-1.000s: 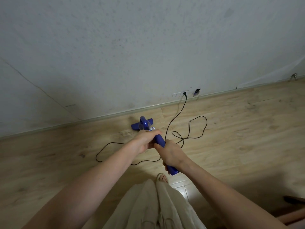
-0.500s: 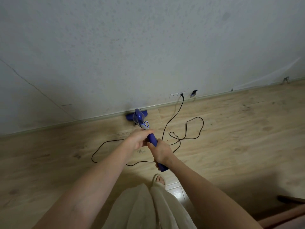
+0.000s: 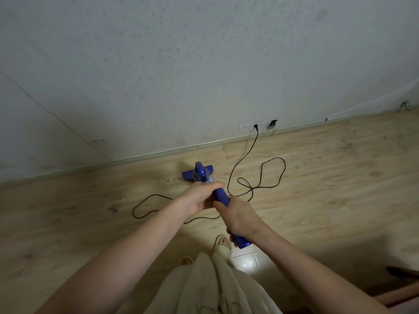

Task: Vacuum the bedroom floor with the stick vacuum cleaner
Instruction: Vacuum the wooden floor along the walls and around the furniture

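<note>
Vacuum [image 3: 200, 174], gripped on its handle by left hand [image 3: 199, 197] and right hand [image 3: 238, 217], could snag the looped cord [image 3: 260, 175] lying beside its head.

Much of the stick vacuum cleaner [image 3: 221, 196] was covered: the left hand [image 3: 199, 197] and right hand [image 3: 240, 219] hid most of its blue handle, and its body masked the middle of the floor head. Just right of the vacuum, the black cord [image 3: 260, 177] vanished behind the right hand. A dark object [image 3: 402, 271] far right of the vacuum was cut off by the frame edge, too dim to identify.
</note>
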Motion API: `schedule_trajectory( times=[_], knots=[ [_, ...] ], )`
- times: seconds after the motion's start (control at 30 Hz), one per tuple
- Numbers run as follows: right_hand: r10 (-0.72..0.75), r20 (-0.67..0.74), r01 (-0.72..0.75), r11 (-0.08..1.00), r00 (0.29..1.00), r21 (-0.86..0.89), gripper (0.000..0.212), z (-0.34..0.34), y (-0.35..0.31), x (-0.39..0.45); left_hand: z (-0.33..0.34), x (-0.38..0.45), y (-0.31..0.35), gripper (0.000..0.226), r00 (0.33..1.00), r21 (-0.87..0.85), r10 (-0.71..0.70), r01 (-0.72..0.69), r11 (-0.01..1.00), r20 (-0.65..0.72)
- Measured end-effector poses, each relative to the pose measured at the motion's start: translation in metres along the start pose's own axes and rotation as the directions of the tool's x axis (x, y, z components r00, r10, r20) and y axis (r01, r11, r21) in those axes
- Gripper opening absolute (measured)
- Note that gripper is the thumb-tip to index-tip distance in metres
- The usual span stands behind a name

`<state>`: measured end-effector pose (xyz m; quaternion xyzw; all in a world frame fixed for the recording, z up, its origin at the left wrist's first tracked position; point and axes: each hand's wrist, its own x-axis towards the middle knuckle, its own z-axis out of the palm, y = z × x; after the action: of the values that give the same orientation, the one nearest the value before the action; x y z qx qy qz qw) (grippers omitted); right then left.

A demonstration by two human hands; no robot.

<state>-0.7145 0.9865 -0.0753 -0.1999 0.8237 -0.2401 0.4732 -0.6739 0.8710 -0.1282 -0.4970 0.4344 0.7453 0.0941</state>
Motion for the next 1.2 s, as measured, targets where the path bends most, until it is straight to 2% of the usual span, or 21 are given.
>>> schedule_trajectory(
  times=[0.13, 0.33, 0.63, 0.77, 0.87, 1.03, 1.1, 1.2],
  knots=[
    [0.049, -0.071, -0.048, 0.999, 0.996, 0.010, 0.031, -0.018, 0.004, -0.005, 0.023, 0.006, 0.013, 0.011, 0.999, 0.060, 0.042, -0.040, 0.997, -0.022],
    [0.140, -0.133, -0.127, 0.987, 0.981, 0.100, 0.032, -0.035, 0.017, -0.018, 0.057, 0.008, 0.018, 0.010, 0.998, 0.140, 0.048, -0.054, 0.989, 0.042],
    [0.166, -0.212, -0.124, 0.972, 0.963, 0.198, 0.030, -0.035, 0.026, -0.010, 0.071, 0.022, 0.021, 0.014, 0.997, 0.213, 0.033, -0.046, 0.976, 0.065],
    [0.100, -0.191, -0.065, 0.981, 0.976, 0.186, 0.030, -0.033, 0.025, 0.018, 0.064, 0.036, 0.029, 0.017, 0.999, 0.186, 0.050, -0.047, 0.981, -0.010],
    [0.051, -0.138, -0.029, 0.988, 0.989, 0.155, 0.027, -0.045, 0.034, 0.045, 0.070, 0.051, 0.037, 0.006, 0.998, 0.115, 0.060, -0.056, 0.992, -0.032],
    [0.021, -0.026, -0.016, 0.981, 0.999, 0.191, 0.028, -0.107, 0.048, 0.077, 0.112, 0.074, 0.063, 0.008, 0.992, 0.013, 0.068, -0.067, 0.998, -0.105],
    [0.012, 0.020, -0.016, 0.976, 1.000, 0.218, 0.029, -0.132, 0.054, 0.087, 0.132, 0.083, 0.073, 0.021, 0.988, -0.007, 0.073, -0.075, 0.997, -0.134],
    [-0.015, 0.024, 0.012, 0.992, 1.000, 0.122, 0.030, -0.157, 0.064, 0.092, 0.157, 0.089, 0.079, 0.023, 0.985, -0.026, 0.053, -0.058, 0.998, -0.163]
  ],
)
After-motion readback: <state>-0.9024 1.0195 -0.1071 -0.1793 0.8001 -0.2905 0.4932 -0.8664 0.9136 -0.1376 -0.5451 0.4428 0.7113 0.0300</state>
